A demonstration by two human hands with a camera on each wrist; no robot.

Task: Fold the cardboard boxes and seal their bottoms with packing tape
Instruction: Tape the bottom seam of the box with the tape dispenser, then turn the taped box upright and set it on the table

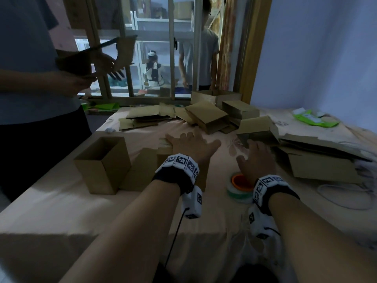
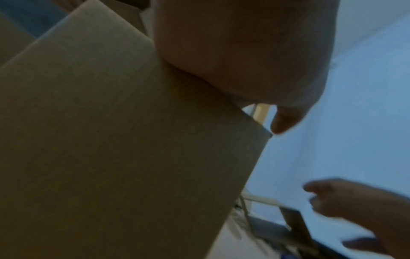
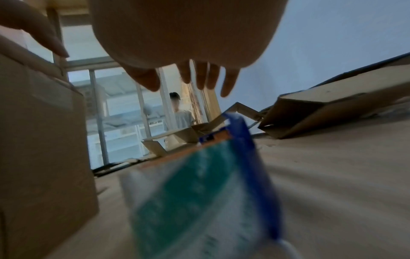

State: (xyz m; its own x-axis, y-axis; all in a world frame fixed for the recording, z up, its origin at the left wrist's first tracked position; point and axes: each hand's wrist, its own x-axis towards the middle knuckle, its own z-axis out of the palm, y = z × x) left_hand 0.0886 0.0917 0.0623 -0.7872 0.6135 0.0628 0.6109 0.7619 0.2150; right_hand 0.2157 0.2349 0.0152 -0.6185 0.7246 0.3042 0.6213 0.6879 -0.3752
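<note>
My left hand (image 1: 189, 142) lies flat with spread fingers on top of a brown cardboard box (image 1: 163, 149) at the middle of the cloth-covered table (image 1: 61, 201). In the left wrist view the palm (image 2: 244, 52) rests on that box's side (image 2: 111, 140). My right hand (image 1: 256, 158) is open and holds nothing, hovering just beyond a roll of packing tape (image 1: 240, 187) with an orange core. In the right wrist view its straight fingers (image 3: 204, 77) hang above the blurred tape roll (image 3: 199, 192).
An upright open box (image 1: 102, 162) stands left of my left hand. Flat and half-folded boxes (image 1: 206, 115) pile up at the back, and a larger box (image 1: 318, 164) lies to the right. A person (image 1: 30, 78) at the left holds cardboard. A white cable (image 1: 342, 201) loops at the right edge.
</note>
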